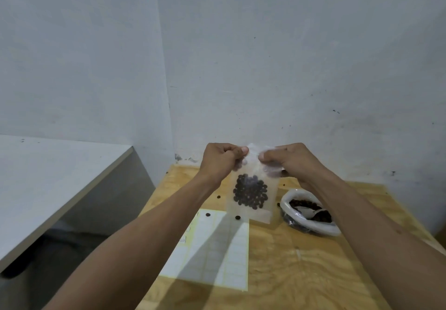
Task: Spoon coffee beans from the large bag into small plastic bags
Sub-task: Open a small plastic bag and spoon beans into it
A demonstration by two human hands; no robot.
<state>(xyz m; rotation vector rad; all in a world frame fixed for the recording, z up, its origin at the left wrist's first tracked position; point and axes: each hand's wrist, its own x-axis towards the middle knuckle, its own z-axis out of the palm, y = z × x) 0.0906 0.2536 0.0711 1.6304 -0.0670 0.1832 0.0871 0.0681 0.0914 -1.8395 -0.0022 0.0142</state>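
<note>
frosted plastic small bag (251, 196), raw plywood table (301, 273)

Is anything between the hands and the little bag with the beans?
No. Both the left hand and the right hand already pinch the top edge of the small plastic bag, holding it up above the wooden table. Nothing visible sits between them.

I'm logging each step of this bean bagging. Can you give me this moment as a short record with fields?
left hand: pinching the top left of the small bag
right hand: pinching the top right of the small bag
small bag: held upright above the table, coffee beans inside
large bag: open on the wooden table, beans and a spoon inside
label sheet: flat on the table
loose beans: a few scattered on the table
</note>
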